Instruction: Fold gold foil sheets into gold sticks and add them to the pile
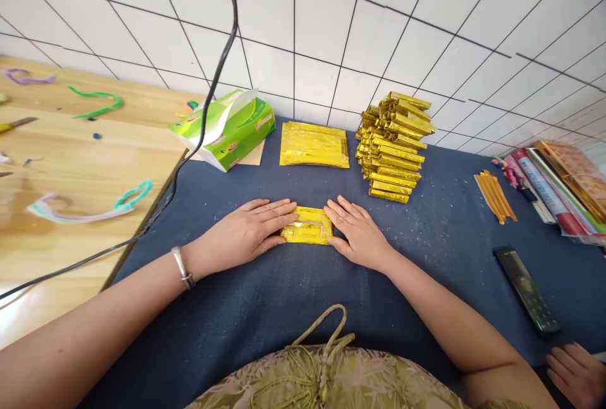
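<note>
A small flat rectangle of folded gold foil paper (310, 226) lies on the dark blue cloth in front of me. My left hand (250, 229) rests flat over its left end, fingers stretched out. On the right end lie the fingertips of my right hand (357, 232), slightly spread. Beyond the hands is a flat stack of gold foil paper sheets (314, 145). To its right rises a tall pile of narrow folded gold strips (395, 147).
A green tissue pack (241, 134) stands at the back left, with a black cable (220, 68) hanging before it. Rightward are orange-gold strips (495, 197), a black phone (526, 290) and books (558, 188). Another person's hand (576, 371) shows at lower right. Craft bits lie on the wooden table (61, 144).
</note>
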A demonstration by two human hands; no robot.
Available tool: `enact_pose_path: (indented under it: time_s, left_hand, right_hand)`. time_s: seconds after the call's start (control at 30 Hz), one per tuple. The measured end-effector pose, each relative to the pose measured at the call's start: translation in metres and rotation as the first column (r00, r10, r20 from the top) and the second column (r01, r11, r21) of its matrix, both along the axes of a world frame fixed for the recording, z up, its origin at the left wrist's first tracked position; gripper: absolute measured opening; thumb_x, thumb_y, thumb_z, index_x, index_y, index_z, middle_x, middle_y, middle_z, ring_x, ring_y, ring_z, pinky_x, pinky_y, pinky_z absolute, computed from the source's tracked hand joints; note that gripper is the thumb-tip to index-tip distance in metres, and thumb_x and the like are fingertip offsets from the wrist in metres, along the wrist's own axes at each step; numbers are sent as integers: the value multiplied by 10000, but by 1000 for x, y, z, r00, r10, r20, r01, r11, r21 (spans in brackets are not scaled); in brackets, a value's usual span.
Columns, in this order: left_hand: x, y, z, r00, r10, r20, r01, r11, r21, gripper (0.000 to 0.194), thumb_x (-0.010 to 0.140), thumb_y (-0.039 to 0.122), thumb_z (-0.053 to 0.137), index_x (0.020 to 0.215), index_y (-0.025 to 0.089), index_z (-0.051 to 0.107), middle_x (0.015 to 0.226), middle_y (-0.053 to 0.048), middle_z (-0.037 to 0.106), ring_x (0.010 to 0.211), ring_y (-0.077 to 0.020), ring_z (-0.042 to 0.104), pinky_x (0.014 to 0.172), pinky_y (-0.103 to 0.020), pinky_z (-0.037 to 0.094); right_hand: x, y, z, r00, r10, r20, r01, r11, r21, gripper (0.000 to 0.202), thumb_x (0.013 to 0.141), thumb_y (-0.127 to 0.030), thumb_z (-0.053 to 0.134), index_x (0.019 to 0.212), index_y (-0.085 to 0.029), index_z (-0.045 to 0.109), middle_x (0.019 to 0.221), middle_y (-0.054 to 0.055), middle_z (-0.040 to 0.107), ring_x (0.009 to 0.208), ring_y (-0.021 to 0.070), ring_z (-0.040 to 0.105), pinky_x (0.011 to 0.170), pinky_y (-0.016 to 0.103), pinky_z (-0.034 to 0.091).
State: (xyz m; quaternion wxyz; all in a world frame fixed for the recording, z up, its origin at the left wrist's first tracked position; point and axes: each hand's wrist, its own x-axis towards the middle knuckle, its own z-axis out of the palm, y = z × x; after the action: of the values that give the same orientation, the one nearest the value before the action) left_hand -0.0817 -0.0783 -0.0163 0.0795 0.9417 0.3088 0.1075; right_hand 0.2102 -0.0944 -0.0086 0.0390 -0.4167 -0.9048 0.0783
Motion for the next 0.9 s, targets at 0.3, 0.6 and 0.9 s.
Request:
enact_pose_path:
  time_s: [0.3, 0.6, 0.9]
  left_hand:
    - [-2, -3, -2, 999, -40, -12, 40, 999, -31, 425, 958, 330, 352, 1366, 230, 414, 1424, -44, 411, 1338, -183, 348, 1126, -359, 263]
    - [-2, -2, 0, 999, -50, 8, 50, 998, -46, 422, 955, 330, 370, 1362, 232, 423, 1411, -45, 430, 1333, -187, 357, 1126, -373, 271]
    - [2, -3, 0, 999, -48, -22, 48, 999, -10, 404, 942, 346, 398, 1319, 229, 484, 1392, -49, 459, 1293, -210, 412, 1104, -394, 319]
  right_hand:
    - [0, -2, -7, 994, 109, 0, -108, 994, 30, 474, 954, -360, 352, 1397, -190, 350, 1469, 50, 337, 1394, 207, 208, 1115, 445, 254]
    - [1, -3, -9, 987, 134, -85, -128, 989, 71, 446, 939, -337, 414, 1365, -206, 408, 1419, 62, 422, 1381, 206, 248, 1099, 448, 299]
    - [5, -7, -7, 962, 212, -171, -185, 969, 161, 353, 928, -251, 453, 1274, -212, 513, 1324, 54, 536, 1309, 174, 391, 1082, 380, 352]
